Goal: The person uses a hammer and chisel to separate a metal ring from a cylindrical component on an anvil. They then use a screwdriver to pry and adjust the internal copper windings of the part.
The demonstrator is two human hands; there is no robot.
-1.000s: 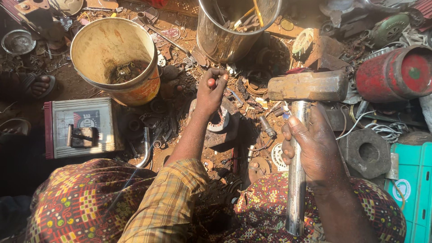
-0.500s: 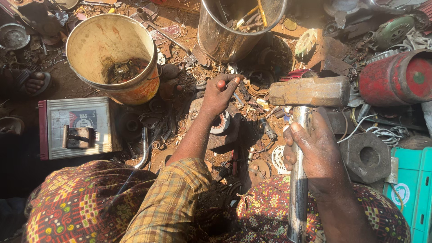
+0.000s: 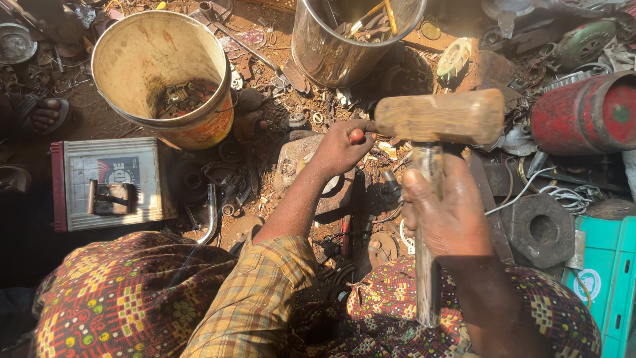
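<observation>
My right hand (image 3: 449, 215) grips the metal shaft of a heavy hammer (image 3: 440, 118), whose rusty block head is raised at mid-right above the ground. My left hand (image 3: 341, 147) reaches forward over a grey metal part (image 3: 296, 159) lying on the dirt. Its fingers are closed on a small red-tipped piece (image 3: 356, 136). The hammer head hangs just right of the left hand. My patterned skirt and checked sleeve fill the bottom of the view.
A yellow bucket (image 3: 126, 86) holding scrap stands at upper left, a steel bin (image 3: 331, 56) with tools at top centre. A battery (image 3: 109, 182) lies at left, a red cylinder (image 3: 586, 113) and a teal crate (image 3: 613, 272) at right. Scrap covers the ground. Someone's sandalled foot (image 3: 43, 116) shows at far left.
The hammer has risen closer to the camera, its head now larger and higher. My left hand has closed on the small piece and stays over the grey part.
</observation>
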